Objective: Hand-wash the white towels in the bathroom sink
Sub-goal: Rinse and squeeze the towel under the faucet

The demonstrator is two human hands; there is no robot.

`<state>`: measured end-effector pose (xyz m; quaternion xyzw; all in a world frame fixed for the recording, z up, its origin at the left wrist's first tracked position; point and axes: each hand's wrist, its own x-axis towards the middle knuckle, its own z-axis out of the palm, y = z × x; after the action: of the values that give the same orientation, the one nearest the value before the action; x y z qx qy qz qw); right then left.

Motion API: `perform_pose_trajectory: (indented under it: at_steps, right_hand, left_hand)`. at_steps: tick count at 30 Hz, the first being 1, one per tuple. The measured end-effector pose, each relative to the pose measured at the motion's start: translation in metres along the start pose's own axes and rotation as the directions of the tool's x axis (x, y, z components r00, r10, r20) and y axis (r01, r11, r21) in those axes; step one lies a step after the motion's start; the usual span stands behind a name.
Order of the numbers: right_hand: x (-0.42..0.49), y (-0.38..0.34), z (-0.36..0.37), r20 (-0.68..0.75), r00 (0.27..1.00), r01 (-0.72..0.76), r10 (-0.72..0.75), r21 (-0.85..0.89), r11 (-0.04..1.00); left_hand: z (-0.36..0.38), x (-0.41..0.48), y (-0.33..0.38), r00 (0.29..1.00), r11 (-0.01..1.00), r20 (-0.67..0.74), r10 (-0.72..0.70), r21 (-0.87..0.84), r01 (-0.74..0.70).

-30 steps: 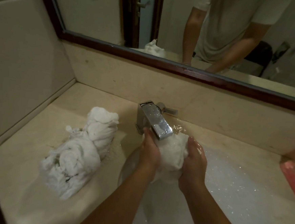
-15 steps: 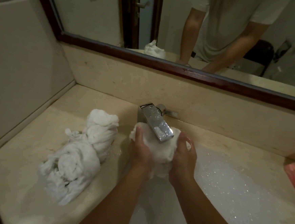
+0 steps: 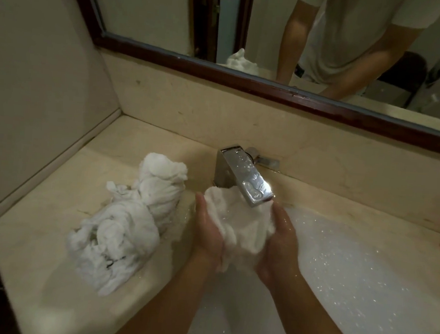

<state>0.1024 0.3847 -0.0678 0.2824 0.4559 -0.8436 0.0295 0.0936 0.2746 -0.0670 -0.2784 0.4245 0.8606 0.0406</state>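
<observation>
Towel [image 3: 238, 221], bunched, has risen in the last second to just under the tap [image 3: 247, 179] above the foamy sink [image 3: 350, 269], gripped from both sides by the left hand [image 3: 209, 234] and right hand [image 3: 280, 240], probably for rinsing; other towels [image 3: 127, 225] lie on the desk [image 3: 36, 244].

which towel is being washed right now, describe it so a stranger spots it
Find the chrome faucet at the back of the beige counter. Directly under its spout, above the foamy sink, is a bunched white towel held between the left hand and right hand. Unlike the twisted towel pile lying untouched on the counter to its left, it is gripped.
</observation>
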Motion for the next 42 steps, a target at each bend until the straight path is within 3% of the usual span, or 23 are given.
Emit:
perform_pose_trajectory:
  at_steps: [3,4,5,6,7,8,13,20,25,27,30,34,39,42]
  right_hand:
    - [-0.001,-0.002,-0.020,0.012,1.000,-0.021,0.020,0.009,1.000]
    - [-0.004,-0.004,-0.025,0.041,0.999,-0.029,0.029,0.009,1.000]
    - [-0.007,-0.007,-0.029,0.072,0.997,-0.033,0.032,0.011,0.999]
    - [-0.010,-0.010,-0.032,0.091,0.995,-0.030,0.029,0.013,0.999]
    - [-0.013,-0.013,-0.035,0.098,0.995,-0.015,0.013,0.010,1.000]
    - [-0.016,-0.016,-0.036,0.098,0.995,0.011,-0.011,-0.005,1.000]
    - [-0.025,-0.021,-0.040,0.080,0.989,0.130,-0.124,-0.074,0.989]
    - [-0.027,-0.020,-0.043,0.148,0.986,0.076,-0.075,0.000,0.997]
    - [-0.031,-0.015,-0.036,0.158,0.987,0.042,-0.040,-0.008,0.999]
    - [-0.032,-0.019,-0.040,0.190,0.982,0.011,-0.011,0.002,1.000]
    - [-0.033,-0.032,-0.049,0.264,0.962,-0.067,0.063,0.007,0.998]
    - [-0.028,-0.042,-0.052,0.306,0.946,-0.098,0.107,-0.047,0.994]
    - [-0.025,-0.031,-0.054,0.286,0.958,-0.010,0.016,-0.022,1.000]
    - [-0.028,-0.028,-0.051,0.365,0.931,-0.018,0.015,0.005,1.000]
  left_hand:
    - [0.005,-0.003,0.005,0.999,0.991,0.034,-0.039,0.128,0.034]
    - [0.008,-0.004,0.007,0.998,0.965,0.069,0.007,0.260,-0.025]
    - [0.008,-0.004,0.007,0.990,0.887,0.136,0.042,0.450,-0.099]
    - [0.009,-0.003,0.006,0.978,0.739,0.198,0.061,0.650,-0.178]
    - [0.010,-0.003,0.006,0.973,0.582,0.215,0.081,0.783,-0.221]
    - [0.011,-0.003,0.005,0.979,0.521,0.192,0.073,0.829,-0.202]
    - [0.014,-0.018,0.006,0.984,0.570,0.132,0.120,0.802,-0.178]
    - [0.003,-0.008,-0.003,0.994,0.726,0.107,0.001,0.684,-0.074]
    - [0.001,-0.014,0.008,0.980,0.774,0.201,0.006,0.620,-0.132]
    - [0.001,-0.014,0.007,0.971,0.748,0.237,0.027,0.640,-0.177]
    - [0.002,-0.013,0.003,0.958,0.621,0.282,0.058,0.741,-0.256]
    - [0.011,-0.020,0.012,0.979,0.586,0.203,0.004,0.793,-0.167]
    - [0.022,-0.033,0.018,0.973,0.314,0.232,0.022,0.922,-0.227]
    - [0.016,-0.025,0.015,0.965,0.398,0.261,-0.012,0.887,-0.235]
